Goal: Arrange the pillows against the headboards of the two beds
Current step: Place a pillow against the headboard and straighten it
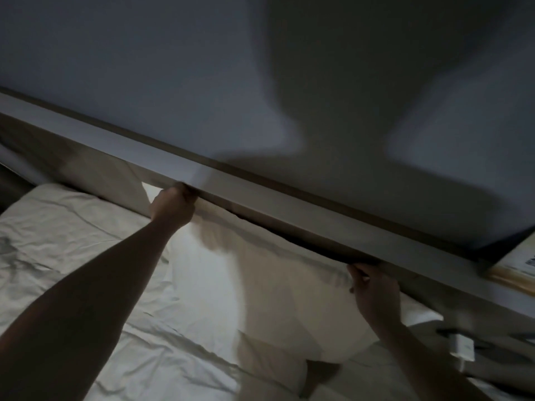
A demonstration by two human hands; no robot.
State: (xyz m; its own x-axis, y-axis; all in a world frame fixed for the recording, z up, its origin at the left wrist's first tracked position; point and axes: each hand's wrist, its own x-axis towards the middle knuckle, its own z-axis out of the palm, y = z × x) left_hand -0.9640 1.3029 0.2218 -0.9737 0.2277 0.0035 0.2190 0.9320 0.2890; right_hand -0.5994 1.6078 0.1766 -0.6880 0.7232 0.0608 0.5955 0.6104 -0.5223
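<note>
Pillow held upright at the headboard. I hold the pillow [260, 285] by its two upper corners so that its broad face stands flat against the headboard [289, 209], which runs just above and beyond both grips; holding the corners appears meant to keep the top edge level with the ledge while the body hangs below my hands onto the bed sheet [72, 241]. My left hand [173, 204] is curled closed, its fingers pinching the left corner right at the ledge. My right hand [373, 287] is likewise curled, thumb and fingers gathering the right corner, where the cloth puckers into small folds. The pillow spans the gap between the two grips and touches the headboard along its upper edge. Beyond my right hand, a small white device [463, 347] lies on a side surface. Motion blur softens the finer details.
</note>
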